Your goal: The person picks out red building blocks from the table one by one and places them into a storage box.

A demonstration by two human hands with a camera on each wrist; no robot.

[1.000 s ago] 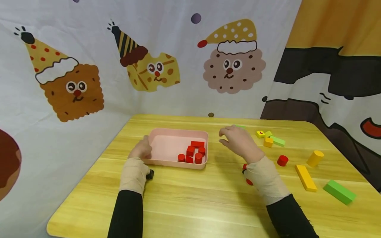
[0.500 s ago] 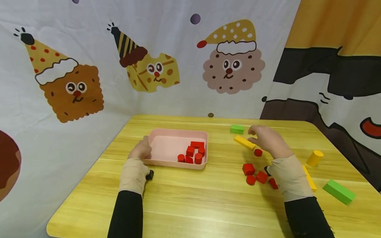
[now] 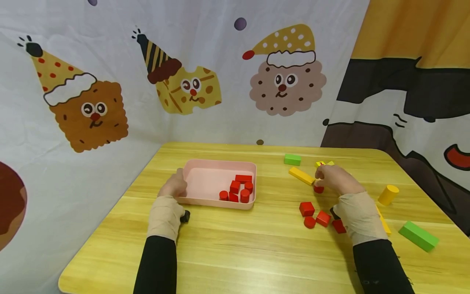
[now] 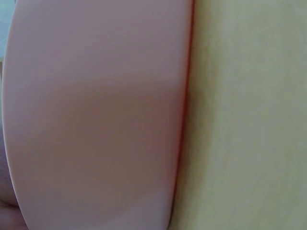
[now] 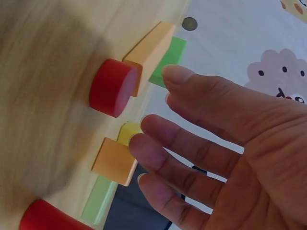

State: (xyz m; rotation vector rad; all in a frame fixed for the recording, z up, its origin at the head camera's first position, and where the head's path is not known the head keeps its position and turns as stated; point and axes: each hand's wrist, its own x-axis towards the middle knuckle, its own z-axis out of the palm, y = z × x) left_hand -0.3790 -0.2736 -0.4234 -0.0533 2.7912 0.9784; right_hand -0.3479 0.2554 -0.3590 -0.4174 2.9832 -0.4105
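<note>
At its left end, my left hand (image 3: 174,183) grips the wall of a pink tray (image 3: 219,164); the left wrist view shows the tray wall (image 4: 96,120) close up, with part of the hand beyond the rim. Several red blocks, among them a red cuboid (image 3: 243,178), lie in the tray's right part. My right hand (image 3: 339,179) hovers over the table, holding nothing. Its fingers are loosely bent and apart in the right wrist view, just short of a short red cylinder (image 5: 111,87). Beside that cylinder are a yellow-orange bar (image 5: 152,52) and an orange cube (image 5: 114,161).
Several red blocks, including a red cube (image 3: 307,209), lie in front of the right hand. A yellow cylinder (image 3: 388,195) and a green block (image 3: 418,236) are at the right. Another green block (image 3: 292,159) lies near the back edge, before a patterned curtain (image 3: 220,61).
My right hand has moved right from beside the tray, then slightly down toward the short red cylinder, uncovering blocks behind it. The left hand and tray have stayed put.
</note>
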